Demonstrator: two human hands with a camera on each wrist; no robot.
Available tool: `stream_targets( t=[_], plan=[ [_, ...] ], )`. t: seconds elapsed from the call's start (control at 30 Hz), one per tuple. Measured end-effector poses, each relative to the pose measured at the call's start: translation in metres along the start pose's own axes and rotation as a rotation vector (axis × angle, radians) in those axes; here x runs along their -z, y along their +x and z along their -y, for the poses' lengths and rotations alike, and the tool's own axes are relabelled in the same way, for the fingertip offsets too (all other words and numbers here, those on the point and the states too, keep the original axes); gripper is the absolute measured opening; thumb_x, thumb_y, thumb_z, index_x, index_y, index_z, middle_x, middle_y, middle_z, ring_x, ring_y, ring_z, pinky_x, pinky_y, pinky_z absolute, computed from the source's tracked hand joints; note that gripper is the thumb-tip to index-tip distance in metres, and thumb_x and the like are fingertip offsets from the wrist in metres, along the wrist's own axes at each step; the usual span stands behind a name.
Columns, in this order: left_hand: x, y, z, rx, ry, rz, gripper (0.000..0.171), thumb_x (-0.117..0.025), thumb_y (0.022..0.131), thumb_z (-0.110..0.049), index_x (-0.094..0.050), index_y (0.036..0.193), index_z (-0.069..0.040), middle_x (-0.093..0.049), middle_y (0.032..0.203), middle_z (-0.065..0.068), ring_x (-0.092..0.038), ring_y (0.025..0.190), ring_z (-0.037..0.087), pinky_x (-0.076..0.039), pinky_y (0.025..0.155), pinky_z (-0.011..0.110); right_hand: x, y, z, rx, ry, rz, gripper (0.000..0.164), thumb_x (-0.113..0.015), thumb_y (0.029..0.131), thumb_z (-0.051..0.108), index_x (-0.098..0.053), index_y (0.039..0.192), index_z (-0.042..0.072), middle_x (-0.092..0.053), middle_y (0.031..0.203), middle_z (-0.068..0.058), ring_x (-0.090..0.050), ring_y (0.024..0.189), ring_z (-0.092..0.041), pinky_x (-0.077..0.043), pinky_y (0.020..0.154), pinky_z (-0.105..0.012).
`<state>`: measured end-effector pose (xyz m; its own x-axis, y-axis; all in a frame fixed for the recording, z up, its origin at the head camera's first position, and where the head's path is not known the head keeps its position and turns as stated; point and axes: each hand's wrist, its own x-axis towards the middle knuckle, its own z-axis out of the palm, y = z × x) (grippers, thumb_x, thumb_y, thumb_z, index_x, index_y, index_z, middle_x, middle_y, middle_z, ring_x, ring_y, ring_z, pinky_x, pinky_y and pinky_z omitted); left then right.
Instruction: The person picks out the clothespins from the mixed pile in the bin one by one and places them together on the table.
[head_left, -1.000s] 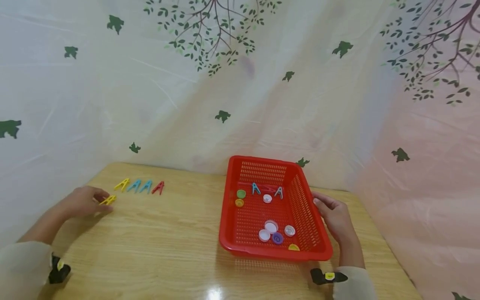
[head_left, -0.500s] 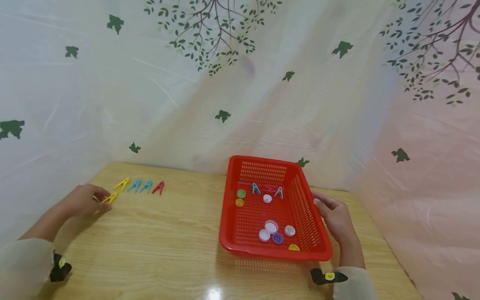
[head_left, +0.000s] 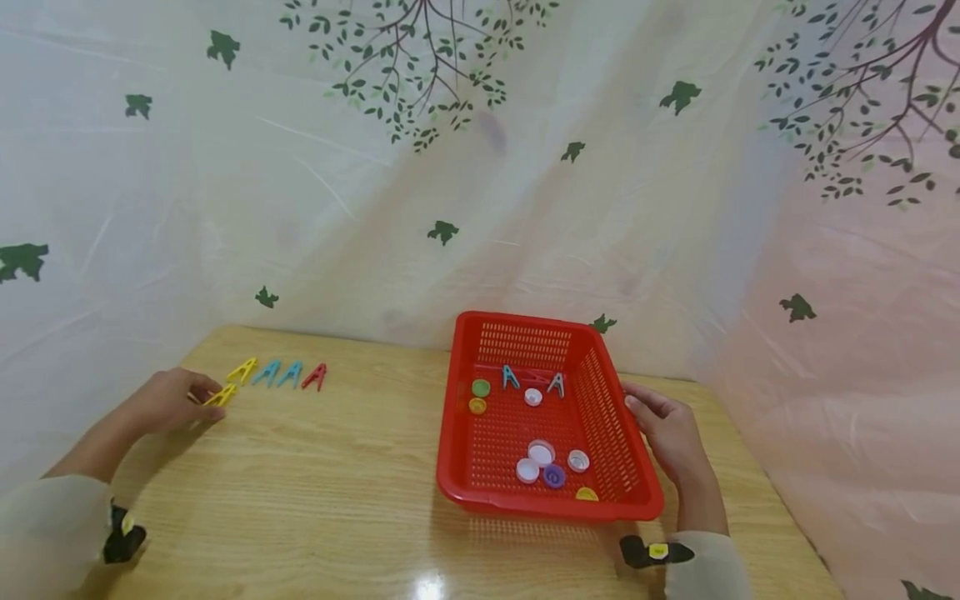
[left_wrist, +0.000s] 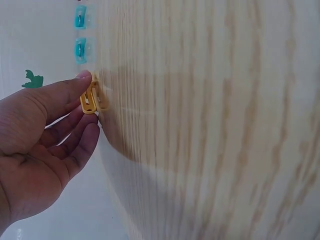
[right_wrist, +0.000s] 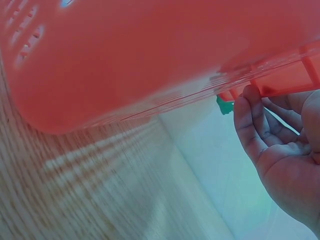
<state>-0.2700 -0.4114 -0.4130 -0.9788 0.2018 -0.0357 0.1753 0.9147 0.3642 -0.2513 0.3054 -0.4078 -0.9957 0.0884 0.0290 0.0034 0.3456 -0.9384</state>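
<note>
At the table's left, my left hand (head_left: 171,402) pinches a yellow clothespin (head_left: 222,396) between thumb and fingers, low over the wood. In the left wrist view, the thumb lies along one side of that yellow clothespin (left_wrist: 89,100). Just behind it is a row: another yellow clothespin (head_left: 243,370), two blue clothespins (head_left: 267,372) and a red clothespin (head_left: 315,377). My right hand (head_left: 670,429) holds the right rim of a red plastic basket (head_left: 447,433); in the right wrist view, its fingertips (right_wrist: 251,92) are under the rim.
Inside the basket are a blue clothespin (head_left: 510,377), a grey clothespin (head_left: 556,384) and several bottle caps, among them a green cap (head_left: 481,387) and a purple cap (head_left: 553,476). A patterned curtain (head_left: 360,250) hangs behind the wooden table (head_left: 330,475).
My left hand has shifted the yellow clothespin slightly up and to the right, closer to the row, and turned it a little. The right hand and the basket stay in place.
</note>
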Motion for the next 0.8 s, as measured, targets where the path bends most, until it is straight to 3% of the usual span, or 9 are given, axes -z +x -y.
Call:
stream_targets(
  t=[0.27, 0.37, 0.63, 0.8],
  plan=[
    [0.006, 0.001, -0.001, 0.018, 0.002, 0.034, 0.058, -0.083, 0.085, -0.030, -0.066, 0.113, 0.017, -0.071, 0.095, 0.023, -0.067, 0.090, 0.041, -0.055, 0.078, 0.056, -0.001, 0.001, 0.001, 0.006, 0.008, 0.003, 0.054, -0.061, 0.102, 0.042, -0.056, 0.148, 0.013, -0.060, 0.143, -0.014, -0.068, 0.111, -0.013, -0.057, 0.089, -0.027],
    [0.013, 0.002, -0.008, -0.015, 0.034, 0.020, 0.057, -0.083, 0.084, -0.028, -0.065, 0.113, 0.018, -0.071, 0.094, 0.024, -0.067, 0.088, 0.042, -0.055, 0.077, 0.057, -0.001, 0.000, 0.000, -0.003, 0.010, 0.004, 0.055, -0.061, 0.101, 0.043, -0.056, 0.148, 0.014, -0.060, 0.143, -0.013, -0.067, 0.113, -0.016, -0.057, 0.090, -0.028],
    [0.037, 0.026, -0.061, -0.140, 0.111, -0.051, 0.046, -0.080, 0.087, -0.015, -0.065, 0.115, 0.018, -0.070, 0.100, 0.029, -0.068, 0.092, 0.045, -0.056, 0.080, 0.058, 0.001, -0.001, 0.001, 0.001, 0.005, 0.000, 0.055, -0.061, 0.102, 0.043, -0.056, 0.148, 0.014, -0.060, 0.143, -0.013, -0.068, 0.112, -0.016, -0.057, 0.090, -0.028],
    [0.039, 0.048, -0.091, -0.196, 0.098, -0.060, 0.043, -0.079, 0.089, -0.017, -0.067, 0.116, 0.014, -0.071, 0.101, 0.024, -0.069, 0.093, 0.042, -0.056, 0.082, 0.057, 0.000, 0.000, 0.001, -0.005, 0.005, 0.000, 0.054, -0.061, 0.102, 0.041, -0.057, 0.148, 0.013, -0.061, 0.142, -0.014, -0.067, 0.111, -0.016, -0.057, 0.089, -0.028]
  ],
)
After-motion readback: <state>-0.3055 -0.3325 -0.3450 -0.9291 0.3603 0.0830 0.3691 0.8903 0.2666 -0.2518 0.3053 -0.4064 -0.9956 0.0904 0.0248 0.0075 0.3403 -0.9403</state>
